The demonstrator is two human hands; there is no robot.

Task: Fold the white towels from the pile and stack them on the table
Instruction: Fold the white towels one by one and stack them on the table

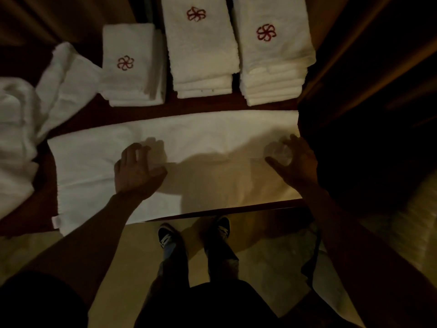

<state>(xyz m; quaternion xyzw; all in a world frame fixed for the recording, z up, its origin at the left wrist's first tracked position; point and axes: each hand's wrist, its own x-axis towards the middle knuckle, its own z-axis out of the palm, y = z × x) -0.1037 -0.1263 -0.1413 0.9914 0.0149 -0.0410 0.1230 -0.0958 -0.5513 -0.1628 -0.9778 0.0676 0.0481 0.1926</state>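
Dark shoes (194,230) stand on the floor just short of the worktop (201,105) edge, where a white towel (212,133) lies spread lengthwise. Left hand (137,169) fingers curl round a bunched fold of it; right hand (293,159) fingers bend onto its right end, grip unclear. Behind stand three folded stacks (203,55) bearing red pinwheel emblems (196,14), with a loose pile (19,129) at left; the corner tag (55,221) is unreadable.

**Far edge blocked, one open lane**

Far edge of table (94,114): left stack (132,65), middle stack (201,48), right stack (274,58) in a row, with a slim gap only between the last two. Left edge: loose pile (21,129). Near edge: spread towel (212,143). A bare strip runs between the row and the spread towel.
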